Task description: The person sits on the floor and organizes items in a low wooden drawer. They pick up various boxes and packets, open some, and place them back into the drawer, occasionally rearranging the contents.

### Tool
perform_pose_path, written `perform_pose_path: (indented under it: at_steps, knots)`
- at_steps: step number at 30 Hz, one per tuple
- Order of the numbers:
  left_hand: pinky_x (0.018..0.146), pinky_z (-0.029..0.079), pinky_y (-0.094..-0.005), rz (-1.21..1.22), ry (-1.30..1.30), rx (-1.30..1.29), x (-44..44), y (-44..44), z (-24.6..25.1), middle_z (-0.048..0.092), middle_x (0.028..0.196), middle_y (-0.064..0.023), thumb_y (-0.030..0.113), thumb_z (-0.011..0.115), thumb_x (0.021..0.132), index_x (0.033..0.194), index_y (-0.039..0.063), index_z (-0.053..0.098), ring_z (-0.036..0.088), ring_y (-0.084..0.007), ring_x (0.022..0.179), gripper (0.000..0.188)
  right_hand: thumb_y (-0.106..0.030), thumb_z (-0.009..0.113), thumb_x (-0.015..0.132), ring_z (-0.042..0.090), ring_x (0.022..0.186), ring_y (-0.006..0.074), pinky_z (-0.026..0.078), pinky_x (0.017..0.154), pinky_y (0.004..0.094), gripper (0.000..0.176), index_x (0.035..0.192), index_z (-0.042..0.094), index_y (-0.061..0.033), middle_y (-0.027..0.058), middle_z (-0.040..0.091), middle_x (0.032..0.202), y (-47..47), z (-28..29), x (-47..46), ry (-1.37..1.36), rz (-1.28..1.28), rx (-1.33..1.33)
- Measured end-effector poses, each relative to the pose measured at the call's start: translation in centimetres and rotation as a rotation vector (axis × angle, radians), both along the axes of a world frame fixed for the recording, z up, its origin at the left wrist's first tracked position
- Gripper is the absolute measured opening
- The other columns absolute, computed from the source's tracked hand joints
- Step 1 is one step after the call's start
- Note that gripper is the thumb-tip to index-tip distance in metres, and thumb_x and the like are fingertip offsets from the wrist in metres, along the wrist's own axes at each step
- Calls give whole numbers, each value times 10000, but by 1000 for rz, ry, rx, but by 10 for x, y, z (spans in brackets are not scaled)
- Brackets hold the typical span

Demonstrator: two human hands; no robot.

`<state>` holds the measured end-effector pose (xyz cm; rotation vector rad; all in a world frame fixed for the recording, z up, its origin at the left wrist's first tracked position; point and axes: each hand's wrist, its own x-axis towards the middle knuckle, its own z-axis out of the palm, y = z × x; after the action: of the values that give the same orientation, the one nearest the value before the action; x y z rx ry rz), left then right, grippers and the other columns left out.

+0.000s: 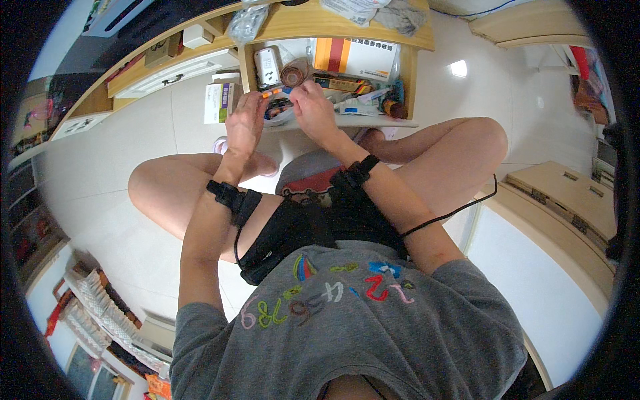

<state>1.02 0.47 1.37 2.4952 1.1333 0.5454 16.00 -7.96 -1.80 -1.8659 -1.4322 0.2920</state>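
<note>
A slim orange-and-white stick [272, 93] with a blue end spans the gap between my two hands, above an open drawer [410, 85]. My left hand [245, 122] grips its orange end. At the blue end, the fingers of my right hand [314, 110] are closed; they hide most of that part. Just beyond the stick lies a brown rolled bandage [293, 76], beside a white power socket [268, 67]. Under my hands is a clear plastic container [281, 118] with small dark items in it. A narrow dark box [342, 84] lies right of my right hand.
A large orange-and-white box [356, 57] fills the drawer's back right. White tubes [357, 108] and a brown bottle [393, 108] lie before it. Left of the drawer stands a white medicine box [216, 104]. Plastic bags [352, 10] sit on the cabinet top.
</note>
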Motion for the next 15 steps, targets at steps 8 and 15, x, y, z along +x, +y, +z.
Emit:
perform_pose_path:
  at_steps: [8,15]
  knots:
    - [595,528,-391,-100,-49,49,1,3,0,628,977,-127,84,615,832,973,50,615,644,-320,759,146,-132,565,754,508,917,318,509,716,425,206,929,674,-137,129,538,959,8,-16,-6,-198,133,-114]
    - [558,536,-362,-195,16,127,-4,1,3,630,996,-76,108,623,825,971,66,609,654,-277,689,153,-36,499,766,541,934,354,438,831,430,253,920,690,-99,186,569,960,22,-23,12,0,404,-365]
